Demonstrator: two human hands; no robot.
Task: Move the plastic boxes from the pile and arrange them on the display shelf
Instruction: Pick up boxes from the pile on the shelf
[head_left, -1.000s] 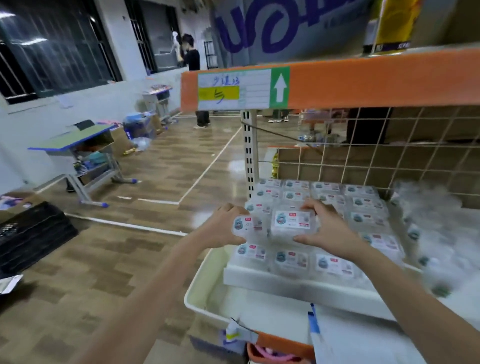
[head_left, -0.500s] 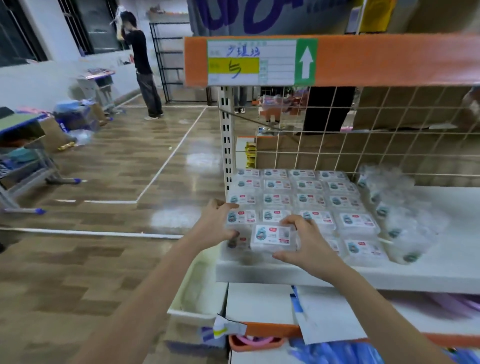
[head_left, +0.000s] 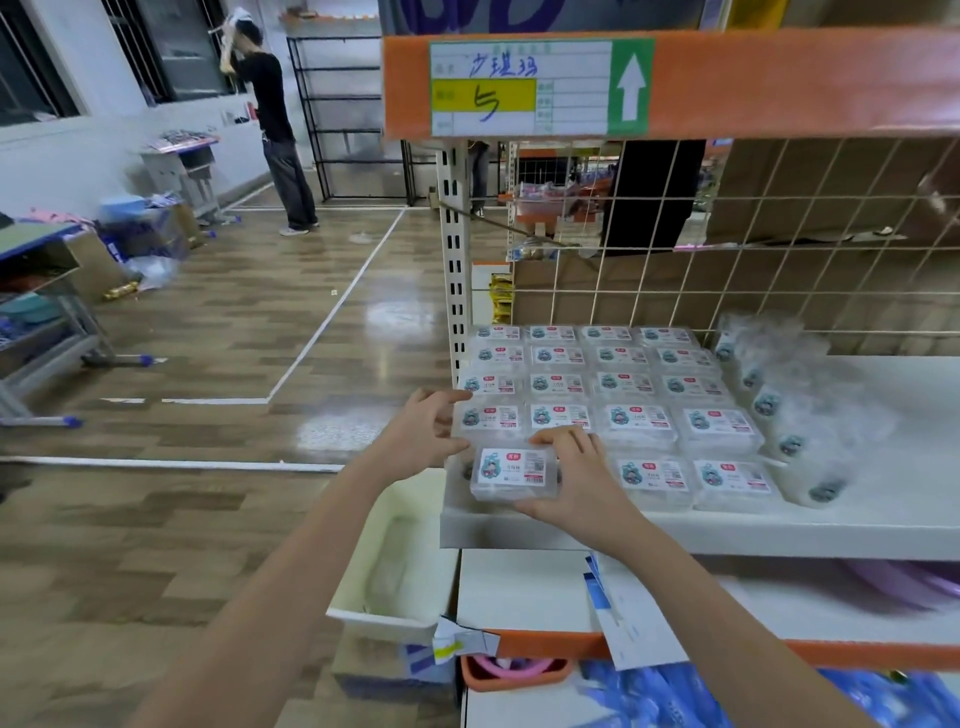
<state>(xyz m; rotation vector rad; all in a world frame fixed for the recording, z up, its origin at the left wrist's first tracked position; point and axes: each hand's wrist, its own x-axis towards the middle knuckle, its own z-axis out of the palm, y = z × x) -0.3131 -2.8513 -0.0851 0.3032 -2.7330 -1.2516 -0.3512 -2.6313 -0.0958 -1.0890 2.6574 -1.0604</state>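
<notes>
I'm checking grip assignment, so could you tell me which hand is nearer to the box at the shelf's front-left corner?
Right. The right hand grips the front-left box along its right side; the left hand hovers just off its upper-left corner.

Right hand grips plastic box at shelf front; left hand beside, fingers loosely spread.

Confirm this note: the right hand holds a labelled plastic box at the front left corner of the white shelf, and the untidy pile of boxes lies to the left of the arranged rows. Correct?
Not quite. The head view shows the pile lying to the right of the arranged rows, not the left. The rest stands: the right hand holds a labelled plastic box at the front left corner of the white shelf.
</notes>
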